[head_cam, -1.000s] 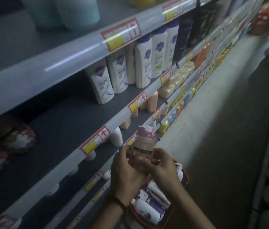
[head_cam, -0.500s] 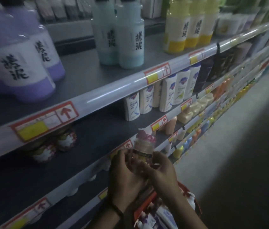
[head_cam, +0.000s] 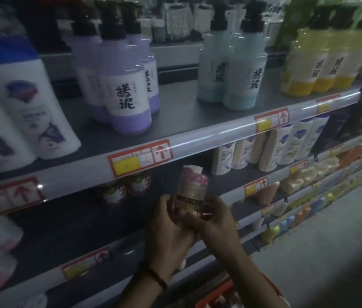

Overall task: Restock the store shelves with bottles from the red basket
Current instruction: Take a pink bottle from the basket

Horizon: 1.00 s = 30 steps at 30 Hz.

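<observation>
1. We hold the small pink-capped bottle (head_cam: 193, 190) at lower centre of the frame, before the dim middle shelf (head_cam: 75, 218).
2. Our left hand (head_cam: 166, 232) and right hand (head_cam: 216, 225) curl round its lower body.
3. It seems light, rigid and perhaps slick, so it is best gripped by the body, not the cap.

A shop aisle here: long tiered shelves (head_cam: 175, 121) lined with rows of pump bottles (head_cam: 126, 85), red-and-yellow price tags (head_cam: 140, 157) along every edge.
</observation>
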Tool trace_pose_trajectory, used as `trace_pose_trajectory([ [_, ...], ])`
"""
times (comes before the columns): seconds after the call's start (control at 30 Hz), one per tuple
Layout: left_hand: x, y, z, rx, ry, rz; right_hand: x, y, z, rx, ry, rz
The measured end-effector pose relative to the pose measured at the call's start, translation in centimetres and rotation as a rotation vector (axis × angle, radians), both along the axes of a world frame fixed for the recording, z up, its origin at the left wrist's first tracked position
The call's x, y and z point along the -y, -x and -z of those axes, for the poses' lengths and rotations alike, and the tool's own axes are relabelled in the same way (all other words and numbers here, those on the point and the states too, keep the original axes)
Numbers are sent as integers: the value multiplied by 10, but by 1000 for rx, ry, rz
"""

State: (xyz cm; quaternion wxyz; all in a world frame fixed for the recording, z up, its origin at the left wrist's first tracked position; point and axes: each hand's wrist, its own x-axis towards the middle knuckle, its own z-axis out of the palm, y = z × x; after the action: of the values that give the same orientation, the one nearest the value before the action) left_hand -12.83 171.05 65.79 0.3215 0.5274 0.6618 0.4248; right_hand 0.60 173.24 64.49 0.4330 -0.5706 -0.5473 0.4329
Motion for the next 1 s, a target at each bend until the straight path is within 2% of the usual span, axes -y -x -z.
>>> trace_pose_trajectory([
  [0.27, 10, 45, -12, 50, -90, -54, -18, 48, -4, 74, -88, -102],
  [0.53, 14, 86, -17, 137, -133, -71, -35, 79, -12, 59, -115, -222],
  [0.73, 12, 100, -22, 116, -133, -96, -51, 96, -9, -2, -128, -278],
  [1.0, 7, 114, -10, 56, -166, -169, -58, 113, -3, 23, -190, -334],
])
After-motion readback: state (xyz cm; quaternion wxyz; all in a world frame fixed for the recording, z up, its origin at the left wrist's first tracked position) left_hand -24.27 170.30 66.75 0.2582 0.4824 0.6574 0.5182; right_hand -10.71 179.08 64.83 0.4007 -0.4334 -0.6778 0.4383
